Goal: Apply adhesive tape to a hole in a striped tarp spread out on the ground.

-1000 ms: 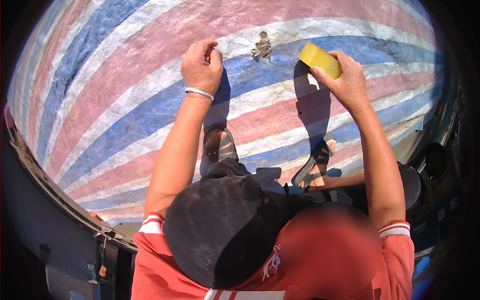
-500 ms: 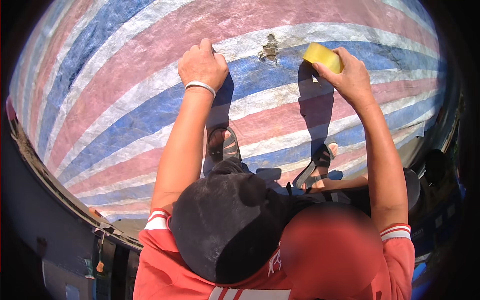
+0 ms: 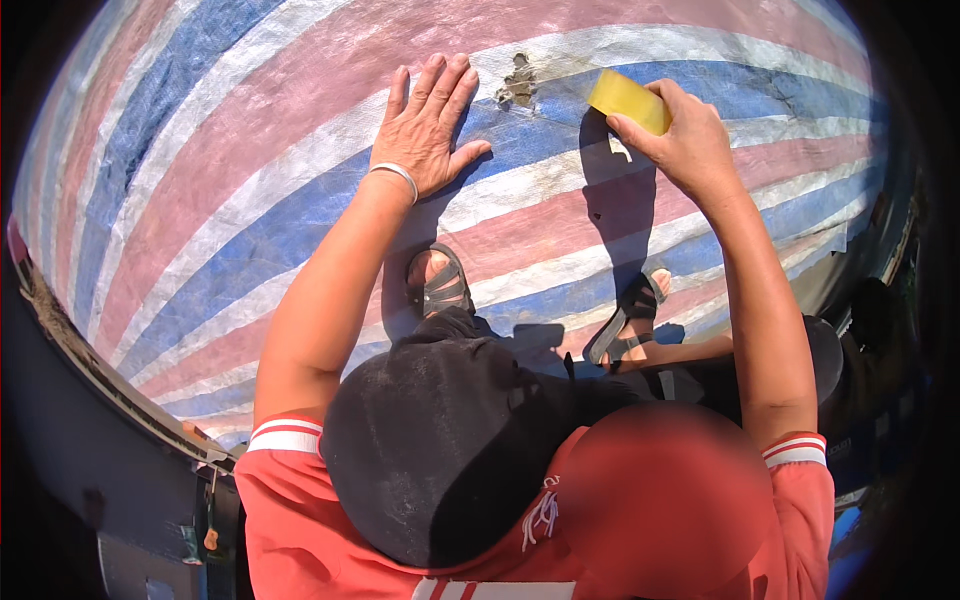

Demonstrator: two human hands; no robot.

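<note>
On a striped tarp (image 3: pixel 330 190) of red, white and blue, my left hand (image 3: pixel 425 130) lies palm down with its fingers spread. A ragged hole (image 3: pixel 518 82) in the tarp is just right of those fingertips. Farther right, my right hand (image 3: pixel 690 135) grips a roll of yellowish packing tape (image 3: pixel 628 101) on its side, thumb below and fingers above. Whether a clear strip runs from the roll toward the left hand is hard to tell in the glare. A small tear (image 3: pixel 619 150) shows just below the roll.
My sandalled feet (image 3: pixel 440 283) rest on the tarp below the hands, one under each arm. Another damaged spot (image 3: pixel 783 95) marks the tarp at the upper right. Along the lower left runs the tarp's edge, with a dark surface (image 3: pixel 120 470) beyond.
My left hand has gone from a closed fist to flat, spread fingers, slightly right and up. The tape roll in my right hand has shifted a little left and up.
</note>
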